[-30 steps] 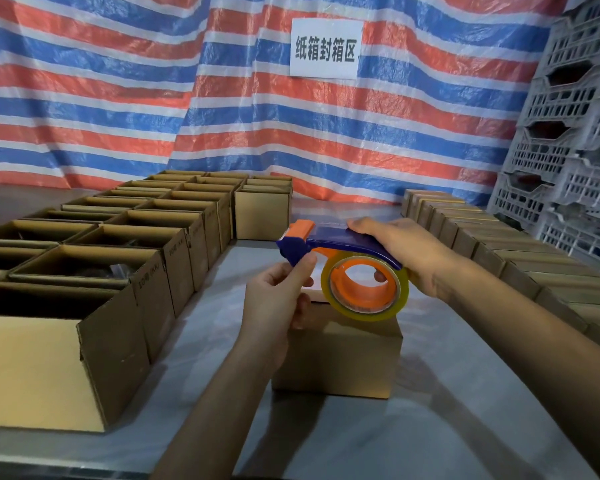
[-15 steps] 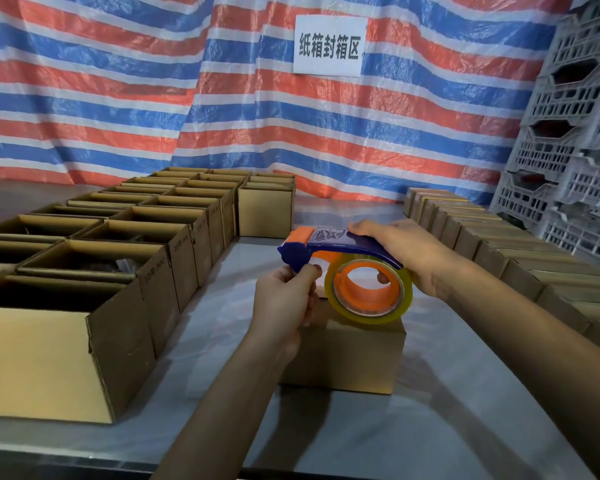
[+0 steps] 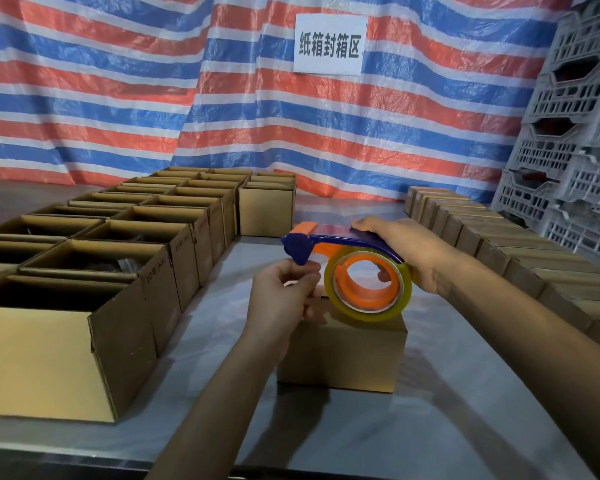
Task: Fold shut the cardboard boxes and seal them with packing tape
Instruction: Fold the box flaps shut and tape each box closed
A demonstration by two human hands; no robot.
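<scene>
A small closed cardboard box (image 3: 347,355) stands on the grey table in front of me. Above its top my right hand (image 3: 406,254) grips the blue and orange tape dispenser (image 3: 329,244) by its handle, with the roll of clear tape (image 3: 369,285) hanging just over the box. My left hand (image 3: 278,299) is curled below the dispenser's blue nose, its thumb and fingers pinching the loose end of the tape at the box's left top edge. The box top is mostly hidden by both hands and the roll.
Rows of open cardboard boxes (image 3: 94,271) fill the left side of the table (image 3: 430,427). A row of closed boxes (image 3: 499,244) runs along the right. Grey plastic crates (image 3: 575,150) are stacked at the far right. A striped tarp with a white sign (image 3: 329,45) hangs behind.
My left hand has closed from an open thumb-up pose into a pinch under the dispenser's nose and dropped slightly toward the box. My right hand and the dispenser stay almost in place.
</scene>
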